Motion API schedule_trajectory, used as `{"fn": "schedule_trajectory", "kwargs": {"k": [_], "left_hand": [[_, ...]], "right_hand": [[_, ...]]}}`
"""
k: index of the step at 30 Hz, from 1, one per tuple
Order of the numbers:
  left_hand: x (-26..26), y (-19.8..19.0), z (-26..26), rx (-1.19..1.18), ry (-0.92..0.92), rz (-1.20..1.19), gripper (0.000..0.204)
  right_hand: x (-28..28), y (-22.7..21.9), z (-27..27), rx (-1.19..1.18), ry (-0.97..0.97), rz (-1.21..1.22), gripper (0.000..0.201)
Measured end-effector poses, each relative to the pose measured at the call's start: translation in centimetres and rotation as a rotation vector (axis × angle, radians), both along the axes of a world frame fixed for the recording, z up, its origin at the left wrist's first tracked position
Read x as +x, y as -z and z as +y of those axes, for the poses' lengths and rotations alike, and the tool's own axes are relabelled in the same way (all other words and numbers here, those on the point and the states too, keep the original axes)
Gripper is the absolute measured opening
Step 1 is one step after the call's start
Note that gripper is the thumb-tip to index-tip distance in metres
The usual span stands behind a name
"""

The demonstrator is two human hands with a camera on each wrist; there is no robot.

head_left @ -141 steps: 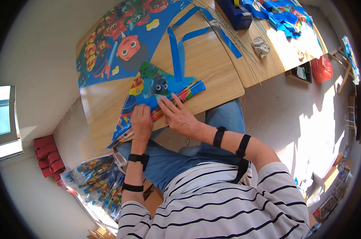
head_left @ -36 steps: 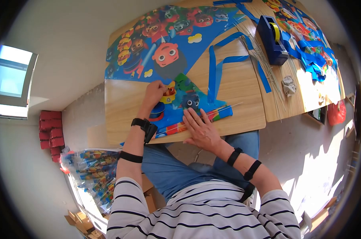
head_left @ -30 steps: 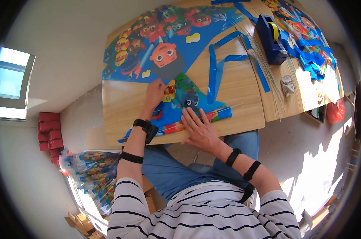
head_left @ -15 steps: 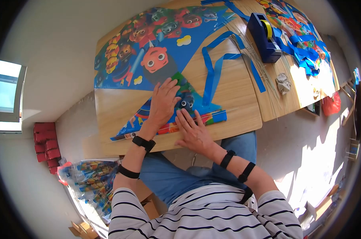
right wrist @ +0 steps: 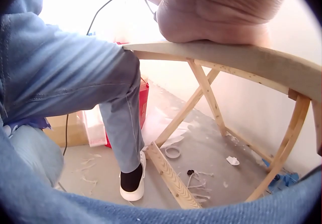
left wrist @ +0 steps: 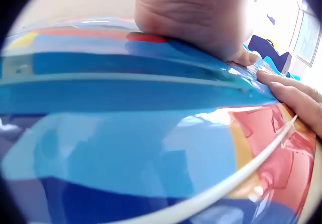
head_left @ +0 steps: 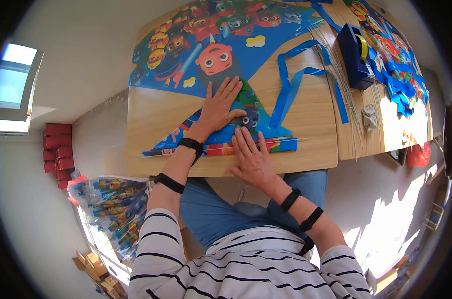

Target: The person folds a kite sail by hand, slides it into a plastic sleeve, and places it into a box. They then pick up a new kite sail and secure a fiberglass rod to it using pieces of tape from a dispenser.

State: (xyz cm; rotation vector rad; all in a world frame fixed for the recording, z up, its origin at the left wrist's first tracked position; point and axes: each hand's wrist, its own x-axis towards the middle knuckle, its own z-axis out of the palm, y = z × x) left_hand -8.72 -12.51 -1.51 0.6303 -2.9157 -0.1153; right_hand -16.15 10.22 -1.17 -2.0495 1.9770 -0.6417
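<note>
A folded kite (head_left: 270,131) of glossy cartoon-printed film lies at the table's near edge. My left hand (head_left: 218,110) rests on its upper part with fingers spread, the fingertips at the green corner. Below it, my right hand (head_left: 255,162) lies with straight fingers across the kite's near border. A thin white rod (left wrist: 241,176) runs along that border, and in the left wrist view the right fingers (left wrist: 297,100) touch the film beside its tip. The right wrist view shows the heel of my right hand (right wrist: 216,15) above the tabletop edge (right wrist: 287,65).
A large printed sheet (head_left: 266,52) covers the table's far side. Blue ribbon (head_left: 292,92) loops right of the kite. Beyond it are thin rods (head_left: 343,79), a tape dispenser (head_left: 353,62) and a crumpled wad (head_left: 370,117). Wooden trestle legs (right wrist: 206,93) stand below the table.
My left hand has gone from the near border up to the kite's left side, where its fingers were curled, and now lies spread higher up. The right hand stays on the near border.
</note>
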Motion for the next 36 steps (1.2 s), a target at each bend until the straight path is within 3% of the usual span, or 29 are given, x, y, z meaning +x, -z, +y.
{"fn": "schedule_trajectory", "kwargs": {"k": [2,7,10,12,16,21,27,36], "left_hand": [[0.6,-0.9,0.2,0.002,-0.122,0.058,0.082],[9.1,-5.0,6.1,0.082,-0.146,0.109,0.051],[16.4,-4.5,7.4,0.022,-0.298,0.260,0.030],[20.9,-4.0,7.0,-0.010,-0.478,0.309,0.028],[27.1,-3.0,4.7,0.003,-0.588,0.271,0.021],[28.3,-3.3,2.4,0.013,-0.602,0.211,0.016],[29.3,-3.0,0.7,0.253,-0.562,0.228,0.010],[28.8,-4.0,-1.2,0.206,-0.515,0.113,0.005]], "right_hand": [[0.0,-0.2,-0.1,0.002,-0.008,0.016,0.094],[0.4,0.4,-0.1,0.007,-0.017,0.050,0.097],[0.5,0.2,-0.1,0.002,-0.019,0.088,0.099],[0.5,0.1,-0.2,0.000,-0.022,0.105,0.100],[0.6,0.3,-0.2,0.006,-0.020,0.154,0.100],[0.7,-0.2,-0.2,0.004,-0.022,0.166,0.096],[0.7,-0.3,-0.2,0.008,-0.024,0.163,0.096],[0.7,-0.2,-0.2,-0.003,-0.024,0.151,0.090]]}}
